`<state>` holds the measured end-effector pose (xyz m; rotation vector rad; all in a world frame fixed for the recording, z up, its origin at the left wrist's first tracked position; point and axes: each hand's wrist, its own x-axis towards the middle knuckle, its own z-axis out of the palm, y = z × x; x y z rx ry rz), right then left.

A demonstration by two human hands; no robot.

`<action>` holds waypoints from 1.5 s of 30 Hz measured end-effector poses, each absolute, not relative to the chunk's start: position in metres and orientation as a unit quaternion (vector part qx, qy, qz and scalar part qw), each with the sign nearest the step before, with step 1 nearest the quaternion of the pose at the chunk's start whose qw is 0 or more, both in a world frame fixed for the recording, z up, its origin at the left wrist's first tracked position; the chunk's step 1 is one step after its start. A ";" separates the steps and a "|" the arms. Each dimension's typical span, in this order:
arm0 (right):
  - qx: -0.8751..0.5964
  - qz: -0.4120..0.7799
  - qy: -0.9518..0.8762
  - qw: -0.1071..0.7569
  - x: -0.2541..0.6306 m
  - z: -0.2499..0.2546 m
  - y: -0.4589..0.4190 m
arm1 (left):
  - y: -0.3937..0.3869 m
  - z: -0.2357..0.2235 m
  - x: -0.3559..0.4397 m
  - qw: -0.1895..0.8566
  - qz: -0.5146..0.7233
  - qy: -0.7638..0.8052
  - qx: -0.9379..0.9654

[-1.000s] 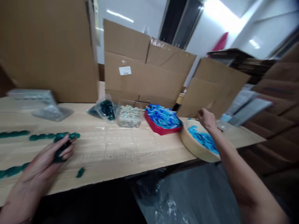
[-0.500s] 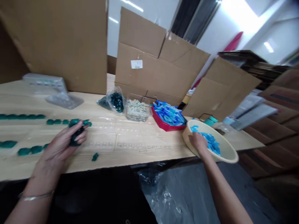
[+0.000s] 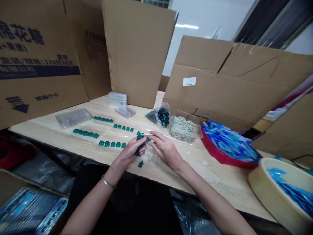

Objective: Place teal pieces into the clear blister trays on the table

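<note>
My left hand (image 3: 133,148) is closed around several small glossy dark green pieces (image 3: 140,143), held over the middle of the table. My right hand (image 3: 168,152) meets it there, its fingertips closed on a green piece at the edge of the bunch. One loose green piece (image 3: 141,164) lies on the wood just below the left hand. To the left, short rows of green pieces (image 3: 112,144) sit in clear plastic trays (image 3: 97,135) on the tabletop. What lies inside the left palm is partly hidden.
Behind the hands stand a bag of dark green pieces (image 3: 163,117) and a clear box of pale speckled pieces (image 3: 182,129). Rightward are a red tray (image 3: 215,155) of blue packets and a cream basin (image 3: 264,182). Cardboard panels (image 3: 207,85) border the back.
My right hand has left the cream basin of blue packets and come over to my left hand. The view has swung left, bringing more trays and a printed carton into sight.
</note>
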<state>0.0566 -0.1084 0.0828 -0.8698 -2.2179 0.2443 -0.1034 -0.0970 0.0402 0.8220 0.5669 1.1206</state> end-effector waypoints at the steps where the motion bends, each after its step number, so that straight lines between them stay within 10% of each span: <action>1: -0.327 0.118 -0.861 0.371 0.049 0.082 -0.102 | -0.097 0.041 -0.104 0.729 0.511 0.260 0.375; 10: -0.390 0.494 -0.592 0.503 0.035 0.062 -0.073 | -0.090 0.046 -0.106 0.549 0.558 0.391 0.485; 20: -0.352 0.620 -0.492 0.500 0.037 0.069 -0.068 | -0.083 0.036 -0.105 0.577 0.565 0.353 0.471; 45: -0.435 0.361 -0.698 0.440 0.054 0.046 -0.033 | -0.073 0.045 -0.154 0.643 0.580 0.302 0.399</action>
